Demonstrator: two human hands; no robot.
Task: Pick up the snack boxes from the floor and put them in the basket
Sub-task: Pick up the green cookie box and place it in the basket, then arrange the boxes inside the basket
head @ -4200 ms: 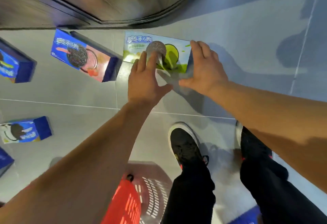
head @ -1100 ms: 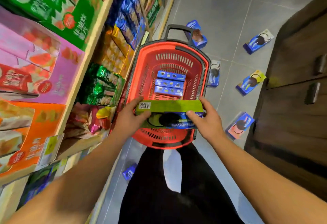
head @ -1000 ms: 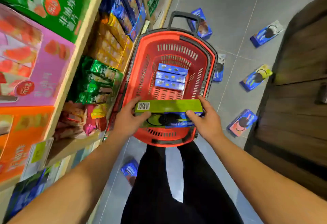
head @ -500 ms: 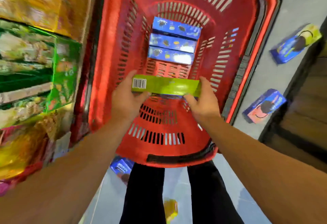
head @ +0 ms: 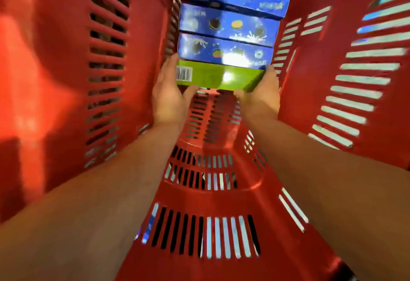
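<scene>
Both my arms reach deep inside the red slotted basket (head: 66, 63). Between my hands is a green snack box (head: 221, 76), its barcode edge facing up, pressed against a row of three blue snack boxes (head: 226, 25) that stand on edge at the basket's far end. My left hand (head: 168, 96) grips the green box's left end, thumb under its near side. My right hand (head: 261, 94) holds the right end the same way. The lower part of the green box is hidden by my hands.
The basket's red walls fill the view on both sides, and its slotted floor (head: 208, 232) runs from the boxes back toward me. Grey floor shows only through the slots on the right wall (head: 359, 81).
My hands have lowered the green box from above the basket down to its bottom, against the three blue boxes. The view has dropped into the basket, so shelves and floor are out of sight.
</scene>
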